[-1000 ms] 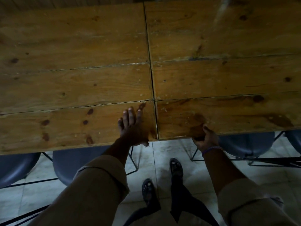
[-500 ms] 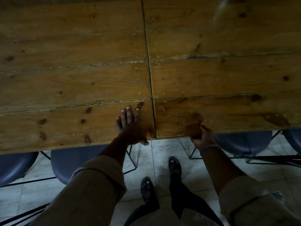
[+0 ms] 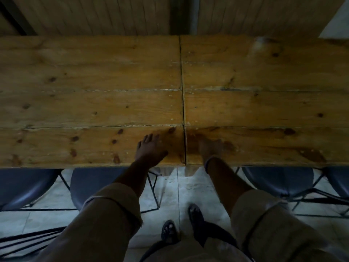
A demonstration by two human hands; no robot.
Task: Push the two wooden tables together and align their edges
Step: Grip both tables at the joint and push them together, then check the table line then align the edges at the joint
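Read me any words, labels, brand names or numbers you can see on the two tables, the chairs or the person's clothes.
None: no text shows anywhere.
Left table and right table: bare planks, knots only.
Dark chairs: no label visible.
Sleeves and the band at the right hand: plain, though the picture is dim.

I seem to stand in a dim café or canteen: plank-topped wooden tables point(image 3: 94, 103), rows of blue chairs point(image 3: 279, 178) tucked under them, pale tiled floor point(image 3: 170, 188), wood-panelled far wall point(image 3: 94, 16).
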